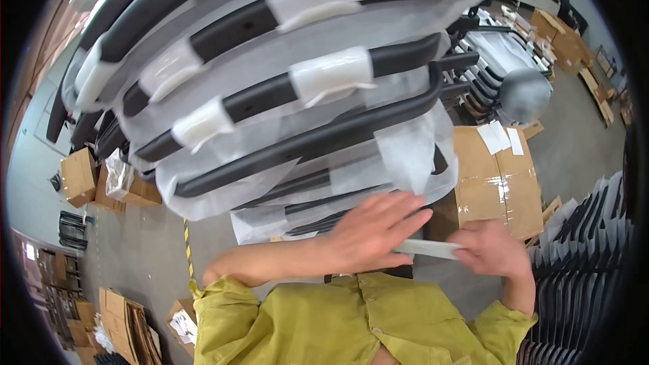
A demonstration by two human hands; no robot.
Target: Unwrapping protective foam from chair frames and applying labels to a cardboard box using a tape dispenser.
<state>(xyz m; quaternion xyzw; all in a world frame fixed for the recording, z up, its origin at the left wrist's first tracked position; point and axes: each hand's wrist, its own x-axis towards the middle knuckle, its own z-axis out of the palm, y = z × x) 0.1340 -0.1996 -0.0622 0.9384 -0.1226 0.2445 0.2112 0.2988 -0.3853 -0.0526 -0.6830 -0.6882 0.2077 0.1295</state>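
In front of me rises a tall stack of black curved bars (304, 140), parted by sheets of thin white foam (405, 152). Short white foam sleeves (331, 76) are wrapped around several of the bars. Close to my chest, my right hand (492, 249) is closed around one end of a flat whitish strip (431, 249). What the strip is made of is hard to tell. My left hand (375, 230) is stretched out with its fingers straight, its thumb by the strip's other end. Whether that thumb touches the strip, I cannot tell.
A taped cardboard box (497, 186) stands right of the stack. Densely packed black frames with pale sheets (581, 263) line the lower right. More wrapped black parts (497, 61) stand at the far right. Cardboard boxes (80, 177) and folded cardboard (125, 324) are at the left.
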